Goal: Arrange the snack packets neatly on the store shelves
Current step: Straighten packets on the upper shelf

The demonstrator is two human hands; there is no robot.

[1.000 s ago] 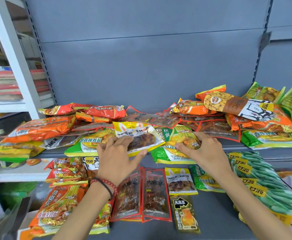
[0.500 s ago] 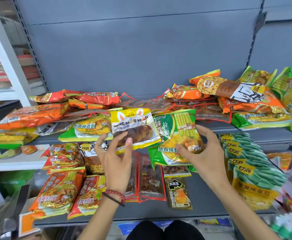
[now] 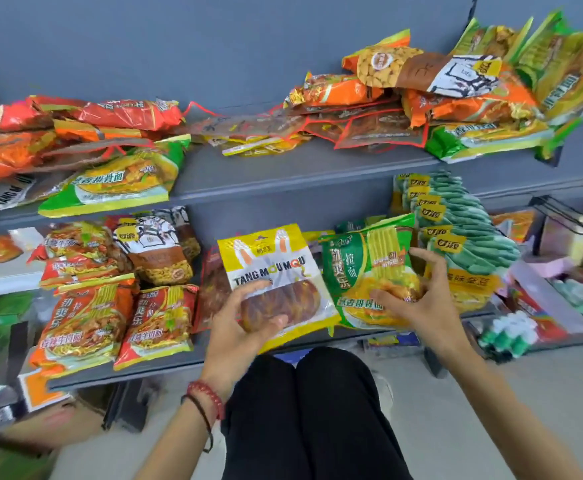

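Packets in both hands: our left hand (image 3: pixel 245 327) is gripping the yellow rabbit-eared packet (image 3: pixel 272 268) by its lower half, thumb lying across the front, and our right hand (image 3: pixel 418 299) is clutching the green noodle packet (image 3: pixel 359 271) just beside it. We are holding both upright in front of the lower shelf (image 3: pixel 179 363), where red noodle packets (image 3: pixel 158 320) are lying at the left.

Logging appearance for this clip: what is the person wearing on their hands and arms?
No gloves and no sleeves are in view on either arm. The left hand has two wristbands: a red bead bracelet and a thin dark cord. The right hand and its wrist wear nothing visible.
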